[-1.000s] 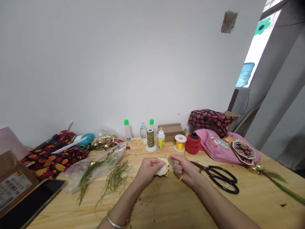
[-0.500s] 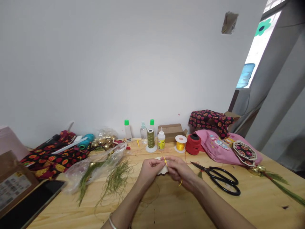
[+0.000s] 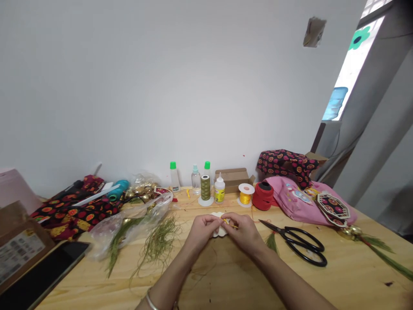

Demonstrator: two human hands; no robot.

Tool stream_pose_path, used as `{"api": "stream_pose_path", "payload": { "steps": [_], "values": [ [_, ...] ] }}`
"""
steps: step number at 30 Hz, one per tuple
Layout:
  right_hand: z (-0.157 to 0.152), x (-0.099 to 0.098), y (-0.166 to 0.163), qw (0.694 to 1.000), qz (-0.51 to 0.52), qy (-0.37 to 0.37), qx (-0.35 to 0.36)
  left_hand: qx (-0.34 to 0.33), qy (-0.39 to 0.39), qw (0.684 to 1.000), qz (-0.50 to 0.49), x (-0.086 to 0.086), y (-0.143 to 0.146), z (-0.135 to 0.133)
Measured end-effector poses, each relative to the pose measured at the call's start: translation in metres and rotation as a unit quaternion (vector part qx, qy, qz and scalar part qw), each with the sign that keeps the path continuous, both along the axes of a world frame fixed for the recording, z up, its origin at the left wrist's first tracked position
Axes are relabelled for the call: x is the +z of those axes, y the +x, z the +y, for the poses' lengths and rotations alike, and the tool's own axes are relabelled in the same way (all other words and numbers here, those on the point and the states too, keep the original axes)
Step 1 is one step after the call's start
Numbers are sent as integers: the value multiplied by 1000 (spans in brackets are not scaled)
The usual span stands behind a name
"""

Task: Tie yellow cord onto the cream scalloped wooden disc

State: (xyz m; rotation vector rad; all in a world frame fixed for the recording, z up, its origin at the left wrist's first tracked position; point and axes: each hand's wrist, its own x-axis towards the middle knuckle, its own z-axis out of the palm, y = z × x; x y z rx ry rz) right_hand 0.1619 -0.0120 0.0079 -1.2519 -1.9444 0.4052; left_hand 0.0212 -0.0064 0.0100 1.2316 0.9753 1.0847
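Note:
Both hands meet at the middle of the table over a small pale scalloped piece (image 3: 220, 232). My left hand (image 3: 204, 229) pinches the piece at its left side, fingers closed. My right hand (image 3: 242, 231) is closed in a pinch on a yellow cord (image 3: 229, 223) at the piece's upper edge; part of the cord is hidden by the fingers. A spool of yellow cord (image 3: 245, 197) stands behind my right hand. Black-handled scissors (image 3: 305, 245) lie to the right, with a green tassel (image 3: 272, 242) by their tips.
Along the wall stand a green thread spool (image 3: 205, 188), a glue bottle (image 3: 220, 190), a red thread cone (image 3: 263, 197) and a cardboard box (image 3: 232, 178). Loose green threads (image 3: 161, 241), a plastic bag (image 3: 106, 230) and a phone (image 3: 45, 275) lie left. A pink bag (image 3: 290, 200) lies right.
My right fingers have drawn in the yellow cord; its loose end no longer hangs below the hand. My left hand stays on the pale piece. The view has shifted slightly.

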Motion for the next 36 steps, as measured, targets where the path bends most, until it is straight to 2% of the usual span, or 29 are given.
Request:
{"api": "stream_pose_path", "payload": {
  "steps": [8,14,20,27,32,36],
  "values": [
    [-1,3,1,1000,-15,22,-3,33,0,998,50,7,-1,-3],
    [-2,4,0,999,-32,17,-8,64,-30,997,28,9,0,-3],
    [-4,5,-1,999,-39,9,9,82,-19,996,31,5,0,0],
    [-4,8,0,999,-31,14,3,85,42,995,26,0,-2,3],
    [-6,11,1,1000,-27,7,-2,93,88,990,65,2,-3,2],
    [-5,10,1,1000,11,-12,13,60,103,991,67,5,-3,0]
  ]
}}
